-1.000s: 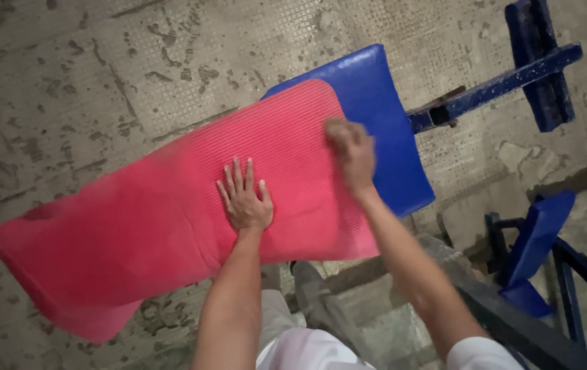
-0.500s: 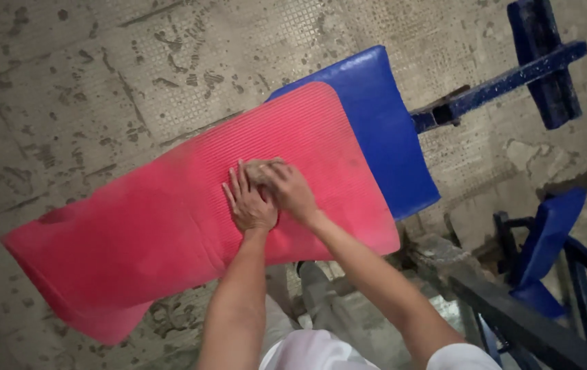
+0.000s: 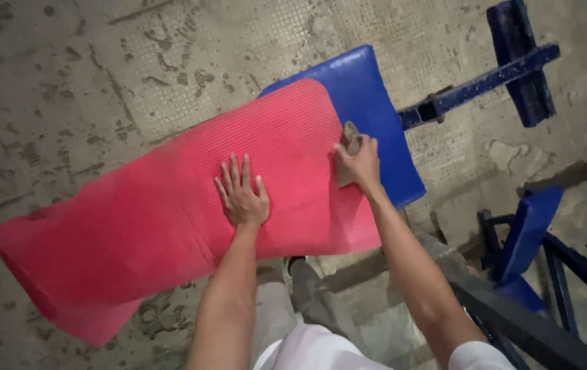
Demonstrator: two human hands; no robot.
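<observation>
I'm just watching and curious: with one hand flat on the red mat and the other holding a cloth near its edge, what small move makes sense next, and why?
Probably a short stroke of the cloth toward the mat's middle. The right hand presses it near the red mat's right edge, above the blue pad, while the left hand lies flat mid-mat, steadying it.

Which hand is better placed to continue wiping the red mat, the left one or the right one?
The right hand, probably: it holds the small cloth against the red mat. The left hand lies flat and empty on the mat.
</observation>
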